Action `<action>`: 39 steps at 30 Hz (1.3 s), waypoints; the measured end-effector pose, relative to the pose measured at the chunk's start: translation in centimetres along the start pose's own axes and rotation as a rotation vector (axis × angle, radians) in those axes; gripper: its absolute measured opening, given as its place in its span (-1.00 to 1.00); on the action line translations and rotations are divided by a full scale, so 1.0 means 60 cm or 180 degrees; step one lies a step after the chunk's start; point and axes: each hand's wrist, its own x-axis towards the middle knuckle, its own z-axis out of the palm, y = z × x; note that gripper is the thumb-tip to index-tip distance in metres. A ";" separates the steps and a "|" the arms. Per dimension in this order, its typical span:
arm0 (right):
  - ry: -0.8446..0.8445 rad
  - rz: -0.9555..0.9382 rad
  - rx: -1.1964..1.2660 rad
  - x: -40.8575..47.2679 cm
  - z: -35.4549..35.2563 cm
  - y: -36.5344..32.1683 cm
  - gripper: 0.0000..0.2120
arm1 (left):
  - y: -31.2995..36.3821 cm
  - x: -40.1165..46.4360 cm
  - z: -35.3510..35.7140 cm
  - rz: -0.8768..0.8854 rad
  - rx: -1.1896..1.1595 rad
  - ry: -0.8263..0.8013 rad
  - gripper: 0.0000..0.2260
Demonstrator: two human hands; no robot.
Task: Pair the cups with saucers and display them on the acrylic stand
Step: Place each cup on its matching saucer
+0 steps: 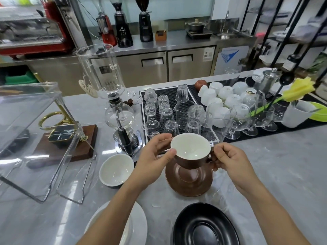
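A brown cup [190, 154] with a white inside hangs just above a matching brown saucer [189, 181] on the marble counter. My left hand [154, 156] holds its left rim with thumb and fingers. My right hand [228, 158] pinches its handle on the right. A second cup [115, 169], dark outside and white inside, stands on the counter to the left. A black saucer [203, 225] lies near the front edge, and a white saucer [136, 225] shows partly under my left forearm. The clear acrylic stand [35, 131] rises at the far left.
A glass siphon brewer [116, 110] stands behind the second cup. A black mat [169, 96] holds several upturned glasses. Right of it are white cups [221, 98], stemmed glasses [238, 119] and a yellow flower [297, 89] in a white pot. A wooden base with a brass ring [53, 119] sits behind the stand.
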 end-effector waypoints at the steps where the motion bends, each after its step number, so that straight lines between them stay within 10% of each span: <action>1: -0.0002 -0.0006 -0.0012 -0.001 -0.001 0.001 -0.77 | 0.001 -0.001 0.000 -0.0001 -0.0016 -0.0004 -0.64; 39: 0.0160 0.0603 -0.0446 -0.304 -0.048 0.058 -0.78 | -0.060 -0.244 0.077 -0.0480 0.0082 -0.0240 -0.72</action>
